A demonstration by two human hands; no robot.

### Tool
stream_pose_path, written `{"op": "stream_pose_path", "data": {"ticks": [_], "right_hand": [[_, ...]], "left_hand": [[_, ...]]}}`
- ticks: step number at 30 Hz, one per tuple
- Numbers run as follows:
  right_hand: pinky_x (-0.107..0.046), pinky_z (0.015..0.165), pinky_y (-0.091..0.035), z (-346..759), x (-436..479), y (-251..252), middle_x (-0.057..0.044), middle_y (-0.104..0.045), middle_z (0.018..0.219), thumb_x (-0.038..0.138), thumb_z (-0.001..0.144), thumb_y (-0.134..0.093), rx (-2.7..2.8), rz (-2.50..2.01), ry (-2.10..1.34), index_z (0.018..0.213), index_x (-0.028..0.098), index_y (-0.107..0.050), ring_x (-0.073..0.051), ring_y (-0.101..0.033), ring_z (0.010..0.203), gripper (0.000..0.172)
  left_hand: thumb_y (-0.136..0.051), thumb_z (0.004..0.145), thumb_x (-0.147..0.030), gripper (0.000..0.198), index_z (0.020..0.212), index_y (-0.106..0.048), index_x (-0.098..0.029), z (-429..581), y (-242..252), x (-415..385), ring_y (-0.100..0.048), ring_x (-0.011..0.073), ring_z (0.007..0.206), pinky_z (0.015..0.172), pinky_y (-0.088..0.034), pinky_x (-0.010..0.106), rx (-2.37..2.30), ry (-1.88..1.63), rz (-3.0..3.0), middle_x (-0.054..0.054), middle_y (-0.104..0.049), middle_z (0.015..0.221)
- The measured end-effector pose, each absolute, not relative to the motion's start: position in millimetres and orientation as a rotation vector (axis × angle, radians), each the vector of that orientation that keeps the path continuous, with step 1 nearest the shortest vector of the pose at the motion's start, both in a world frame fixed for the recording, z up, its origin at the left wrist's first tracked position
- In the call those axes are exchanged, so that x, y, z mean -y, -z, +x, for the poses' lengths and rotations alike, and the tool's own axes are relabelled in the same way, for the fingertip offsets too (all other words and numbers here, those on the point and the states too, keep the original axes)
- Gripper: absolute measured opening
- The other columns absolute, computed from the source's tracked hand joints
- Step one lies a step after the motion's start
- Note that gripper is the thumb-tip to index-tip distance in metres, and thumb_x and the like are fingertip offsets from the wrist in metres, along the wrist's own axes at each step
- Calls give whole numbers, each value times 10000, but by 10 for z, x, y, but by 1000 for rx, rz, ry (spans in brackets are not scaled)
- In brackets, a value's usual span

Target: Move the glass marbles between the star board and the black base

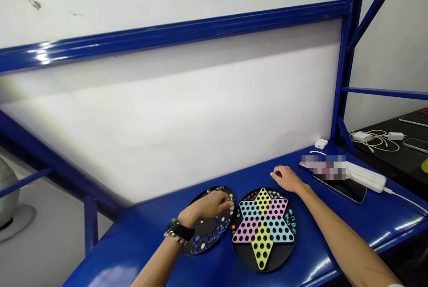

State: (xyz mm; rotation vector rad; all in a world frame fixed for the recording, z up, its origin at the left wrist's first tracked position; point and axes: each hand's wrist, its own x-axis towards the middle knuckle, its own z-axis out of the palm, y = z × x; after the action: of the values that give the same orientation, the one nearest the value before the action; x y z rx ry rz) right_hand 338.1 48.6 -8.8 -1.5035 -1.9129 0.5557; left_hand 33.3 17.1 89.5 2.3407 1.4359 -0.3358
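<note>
A round black Chinese checkers board [284, 255] lies on the blue tabletop, with a six-pointed star of yellow, pink and blue fields full of holes. Marbles in several colours sit in pockets along its rim. Left of it is a second black disc [190, 244] holding dark blue, white and yellow-green pieces. My left hand [210, 205], with a watch [182, 229] and beaded bracelet on the wrist, hovers over this disc's right side, fingers curled downward; anything between the fingertips is hidden. My right hand [286, 179] rests behind the star board, loosely closed, apparently holding nothing.
Phones [344, 189] and a white power bank [366, 176] with a cable lie at the right. A white charger [321, 143] stands near the back corner. Blue metal posts and a crossbar [187, 32] frame the white wall behind. A black table [377, 157] adjoins at the right.
</note>
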Motion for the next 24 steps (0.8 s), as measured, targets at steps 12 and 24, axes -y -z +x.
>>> {"op": "stream_pose_path", "data": {"ticks": [12, 24], "right_hand": [[-249, 578, -311, 3369, -468, 70, -1, -589, 692, 375, 925, -496, 1925, -1522, -556, 662, 206, -505, -133, -492, 618, 312], [-247, 589, -304, 3361, -469, 73, -6, -601, 713, 385, 931, -489, 1948, -1530, -562, 680, 205, -535, -136, -504, 637, 312]], "left_hand": [[-419, 896, -414, 354, 1061, -641, -192, -27, -725, -194, -669, 217, 885, 760, -480, 297, -1634, -111, 2239, 68, -728, 1006], [-542, 835, -250, 298, 1117, -633, -235, 632, -806, 382, -661, 265, 1014, 810, -492, 340, -1571, 275, 2516, 64, -658, 1153]]}}
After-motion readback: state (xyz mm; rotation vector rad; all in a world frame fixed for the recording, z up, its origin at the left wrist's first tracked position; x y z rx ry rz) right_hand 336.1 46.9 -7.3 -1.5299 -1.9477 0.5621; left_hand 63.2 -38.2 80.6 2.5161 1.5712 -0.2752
